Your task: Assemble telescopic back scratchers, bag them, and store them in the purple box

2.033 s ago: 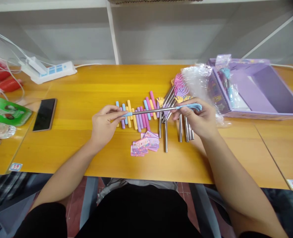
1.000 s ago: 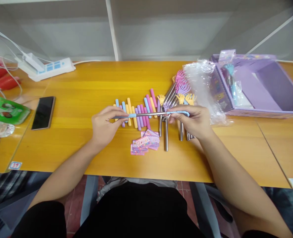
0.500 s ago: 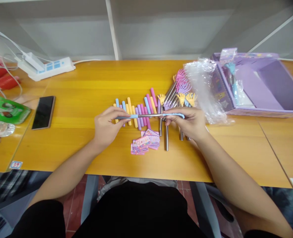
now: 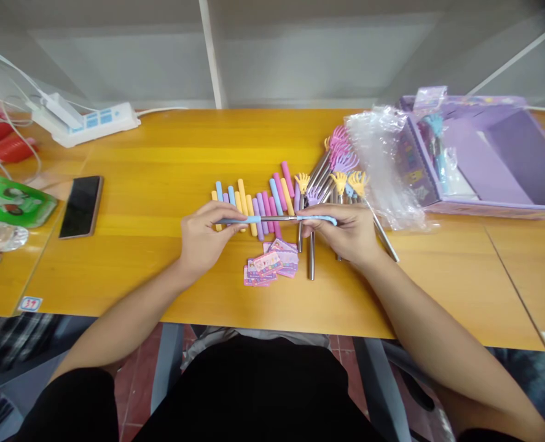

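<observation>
A blue back scratcher (image 4: 278, 218) with a metal rod is held level above the table between both hands. My left hand (image 4: 201, 238) pinches its blue grip sleeve with thumb and fingers. At the other end, my right hand (image 4: 354, 236) is closed on the blue head, partly covering it. Beneath lie loose foam sleeves (image 4: 255, 216) in blue, yellow, purple and pink. Small printed cards (image 4: 272, 263) are piled nearer the table edge. Around and behind my right hand are several more back scratchers (image 4: 341, 161) with pink, purple and yellow hand-shaped heads and bare metal rods.
Clear plastic bags (image 4: 383, 166) lie against a purple display box (image 4: 493, 205), which holds a packaged blue back scratcher (image 4: 438, 153). Leftward are a phone (image 4: 81, 207), a white power strip (image 4: 97, 124), a green package (image 4: 14, 197) and a plastic bottle (image 4: 0, 236).
Both hands have drawn slightly closer together, and the bare rod between them looks shorter. My right hand moved a little left, uncovering a metal rod to its right.
</observation>
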